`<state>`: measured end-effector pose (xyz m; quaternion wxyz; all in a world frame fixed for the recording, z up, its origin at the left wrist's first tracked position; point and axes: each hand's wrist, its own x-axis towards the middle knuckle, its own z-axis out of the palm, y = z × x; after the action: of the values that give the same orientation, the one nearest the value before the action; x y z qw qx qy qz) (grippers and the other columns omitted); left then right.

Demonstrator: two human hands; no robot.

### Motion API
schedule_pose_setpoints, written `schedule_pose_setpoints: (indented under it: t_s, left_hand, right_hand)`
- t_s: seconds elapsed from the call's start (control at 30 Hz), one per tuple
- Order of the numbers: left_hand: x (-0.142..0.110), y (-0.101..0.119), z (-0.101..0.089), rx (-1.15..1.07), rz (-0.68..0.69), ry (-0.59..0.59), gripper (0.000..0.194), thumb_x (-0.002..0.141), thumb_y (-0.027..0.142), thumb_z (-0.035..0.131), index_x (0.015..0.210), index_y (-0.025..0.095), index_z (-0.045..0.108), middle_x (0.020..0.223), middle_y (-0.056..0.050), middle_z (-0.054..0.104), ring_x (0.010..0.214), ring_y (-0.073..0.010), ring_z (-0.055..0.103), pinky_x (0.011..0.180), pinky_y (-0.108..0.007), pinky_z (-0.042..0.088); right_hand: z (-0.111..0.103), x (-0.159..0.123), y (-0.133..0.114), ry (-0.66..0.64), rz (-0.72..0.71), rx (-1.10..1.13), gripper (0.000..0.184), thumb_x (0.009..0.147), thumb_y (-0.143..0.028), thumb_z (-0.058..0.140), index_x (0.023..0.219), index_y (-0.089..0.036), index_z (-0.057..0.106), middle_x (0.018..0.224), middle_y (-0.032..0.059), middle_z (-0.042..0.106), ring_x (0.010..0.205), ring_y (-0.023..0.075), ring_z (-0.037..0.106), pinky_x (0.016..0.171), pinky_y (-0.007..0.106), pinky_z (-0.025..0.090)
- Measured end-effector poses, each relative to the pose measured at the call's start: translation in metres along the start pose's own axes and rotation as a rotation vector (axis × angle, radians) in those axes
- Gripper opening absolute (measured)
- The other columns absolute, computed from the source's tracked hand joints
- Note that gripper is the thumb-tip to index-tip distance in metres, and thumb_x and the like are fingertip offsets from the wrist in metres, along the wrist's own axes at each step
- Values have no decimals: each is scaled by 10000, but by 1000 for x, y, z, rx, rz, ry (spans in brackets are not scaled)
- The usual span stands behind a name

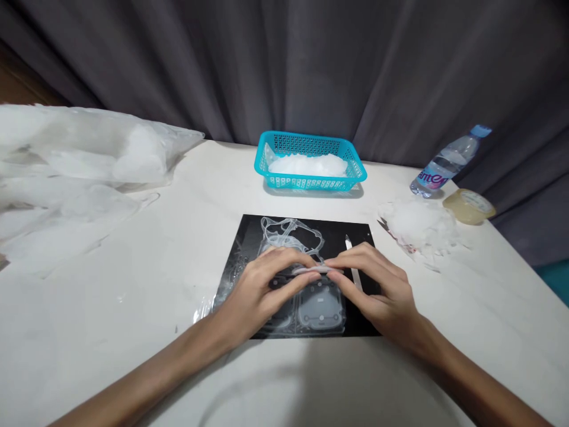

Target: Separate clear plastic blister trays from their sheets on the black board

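Between the fingertips of both hands is a thin, whitish flat piece [317,269], seen nearly edge-on; its exact kind cannot be made out. My left hand [271,281] pinches its left side, and my right hand [377,279] pinches the right. Below them lies a black board [362,323]. On the board are clear plastic sheets with rounded-square shapes [320,305], partly under the left hand. Behind the fingers rests a tangle of clear plastic strips [291,228]. A white pen-like tool [356,276] lies beside the right hand, partly hidden by it.
A turquoise basket [311,184] holding white fluffy material stands at the back. Clear bags of white stuffing [102,148] lie at left. To the right are a tilted water bottle [451,160], a tape roll [469,206], scissors [395,236] and plastic scraps [422,222].
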<state>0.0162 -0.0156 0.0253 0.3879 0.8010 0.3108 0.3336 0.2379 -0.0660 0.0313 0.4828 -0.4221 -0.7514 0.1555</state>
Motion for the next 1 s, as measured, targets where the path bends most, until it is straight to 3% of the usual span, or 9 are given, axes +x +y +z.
schedule_pose_setpoints:
  t_s: [0.2,0.43,0.6,0.8,1.0]
  left_hand:
    - [-1,3,0,0,-9,-21,133,1044,314,609,1074,252,723,1054,-7,764,1009,-175,699,951,-309,511]
    - [2,14,-1,-173,-132,-74,187,1065,323,558,1043,275,737,1080,17,760,1036,-165,704,936,-269,519]
    - [3,20,1,-164,-167,-46,162,1047,320,582,989,248,716,957,21,748,892,-154,699,822,-251,542]
    - [1,16,3,-129,-142,29,97,1021,303,632,1023,260,719,983,16,751,925,-162,704,847,-266,553]
    - [0,19,2,-137,-148,2,97,1012,324,646,1004,267,723,971,23,747,899,-159,701,847,-262,546]
  right_hand:
    - [-1,0,-1,-9,21,11,140,985,-117,667,1072,-223,689,955,24,750,852,175,669,804,357,516]
    - [-1,0,-5,-58,217,69,90,1033,-198,603,966,-233,652,893,-10,685,836,160,619,842,344,471]
    - [0,0,-9,-91,323,106,137,1048,-243,563,929,-239,631,902,1,653,850,168,616,813,327,478]
    - [1,0,-10,-106,301,107,77,1025,-276,617,961,-244,643,898,3,658,844,175,607,824,334,489]
    - [-2,-3,-11,-144,294,82,73,1053,-265,573,1008,-248,627,955,14,651,896,183,610,842,340,477]
